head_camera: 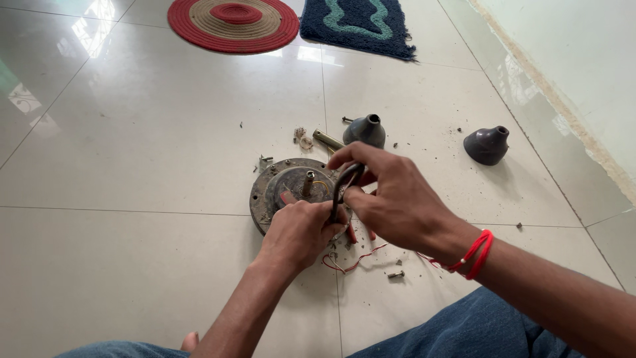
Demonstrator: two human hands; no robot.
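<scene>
A round, rusty ceiling-fan motor [281, 189] lies flat on the tiled floor with its short shaft [308, 182] pointing up. My left hand [298, 232] rests on the motor's near edge, fingers curled; what it grips is hidden. My right hand [391, 195], with a red thread round the wrist, holds the dark handles of a pair of pliers [343, 185] just right of the shaft. Thin red and white wires [351, 262] trail on the floor below both hands.
Two dark grey fan cups stand on the floor, one [366, 130] behind the motor, one [487, 144] to the right. A brass rod [328, 140], loose screws [396, 273] and grit lie around. A round red mat [233, 23] and a blue mat [358, 23] are far back.
</scene>
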